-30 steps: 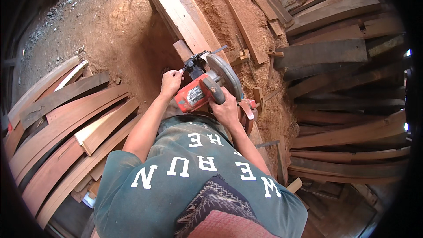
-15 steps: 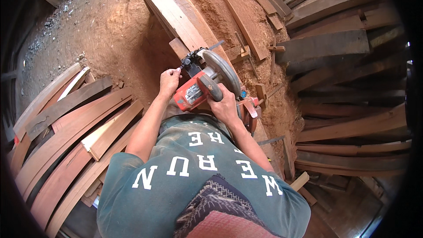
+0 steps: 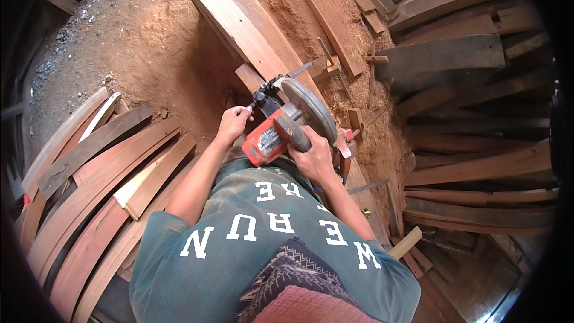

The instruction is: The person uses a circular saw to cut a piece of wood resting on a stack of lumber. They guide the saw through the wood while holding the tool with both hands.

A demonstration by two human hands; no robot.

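Note:
A red circular saw (image 3: 266,142) with a round grey blade guard (image 3: 310,107) rests on a long pale timber (image 3: 239,15), close in front of my body. My right hand (image 3: 315,157) is wrapped round the saw's dark rear handle (image 3: 290,131). At the saw's front left, my left hand (image 3: 234,123) pinches a small dark part, perhaps a knob or rod end, mostly hidden by the fingertips. A thin dark metal bar (image 3: 301,70) sticks out past the guard. Beside the saw's front, a short wood block (image 3: 248,76) juts from the timber's left side.
Curved boards (image 3: 98,194) are heaped at the left. Stacked curved timbers (image 3: 442,57) fill the right side. Sawdust (image 3: 373,98) and loose strips lie along the timber's right. Another red tool (image 3: 345,143), partly hidden, sits just right of the saw.
The saw, both hands and the wood block appear slightly lower and further right in the picture, as the view has shifted. Both hands keep their hold.

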